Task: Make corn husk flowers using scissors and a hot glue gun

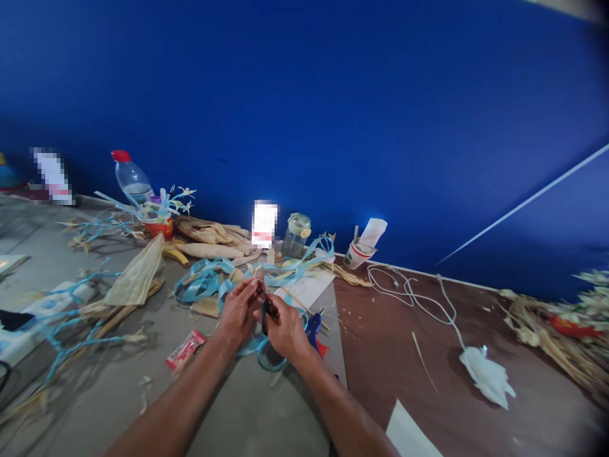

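Note:
My right hand (285,329) is closed around the dark handles of a pair of scissors (263,289), whose blades point up and away from me. Close beside it, my left hand (239,309) is pinched, its fingertips near the blades. What lies in that pinch is too small to make out. Light blue ribbon (202,282) lies in loops behind and around both hands, with another ribbon loop (270,357) below the right wrist. A blue glue gun (314,330) with an orange part rests just right of my right hand. Dried husks (214,236) are heaped behind.
A red packet (185,349) lies left of my forearm. Along the blue wall stand a red-capped bottle (130,178), a glass jar (297,235) and a paper cup (358,255). A white cable (409,289) curls rightward. Blue-wrapped stems (80,343) and a power strip (52,311) are at left.

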Motion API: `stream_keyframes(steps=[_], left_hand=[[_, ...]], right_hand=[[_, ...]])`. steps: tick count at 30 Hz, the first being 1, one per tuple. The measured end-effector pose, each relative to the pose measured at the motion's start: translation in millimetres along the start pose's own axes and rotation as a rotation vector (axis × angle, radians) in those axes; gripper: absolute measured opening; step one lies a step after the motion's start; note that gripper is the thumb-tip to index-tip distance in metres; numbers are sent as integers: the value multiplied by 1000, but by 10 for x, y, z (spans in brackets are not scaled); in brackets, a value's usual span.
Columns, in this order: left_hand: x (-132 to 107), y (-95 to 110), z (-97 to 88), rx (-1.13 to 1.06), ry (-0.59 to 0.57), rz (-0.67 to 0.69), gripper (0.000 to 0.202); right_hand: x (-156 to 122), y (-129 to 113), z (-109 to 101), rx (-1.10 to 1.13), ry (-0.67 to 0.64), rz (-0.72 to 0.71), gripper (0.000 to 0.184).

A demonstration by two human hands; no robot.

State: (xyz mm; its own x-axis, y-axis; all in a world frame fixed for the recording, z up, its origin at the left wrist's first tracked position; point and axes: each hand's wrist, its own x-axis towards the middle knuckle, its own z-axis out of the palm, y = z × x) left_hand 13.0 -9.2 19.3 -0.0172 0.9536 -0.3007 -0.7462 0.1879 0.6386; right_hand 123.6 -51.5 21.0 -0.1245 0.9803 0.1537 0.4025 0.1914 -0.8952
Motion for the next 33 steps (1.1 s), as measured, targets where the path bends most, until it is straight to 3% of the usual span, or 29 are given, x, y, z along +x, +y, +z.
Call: stream_keyframes(steps=[11,33], left_hand=[[3,17,-7,44,-19,33,24],[-43,-34,14,65,-29,36,29]], right_hand=[[-6,23,32,82,-9,27,21],[-21,71,112,181,60,1,39]])
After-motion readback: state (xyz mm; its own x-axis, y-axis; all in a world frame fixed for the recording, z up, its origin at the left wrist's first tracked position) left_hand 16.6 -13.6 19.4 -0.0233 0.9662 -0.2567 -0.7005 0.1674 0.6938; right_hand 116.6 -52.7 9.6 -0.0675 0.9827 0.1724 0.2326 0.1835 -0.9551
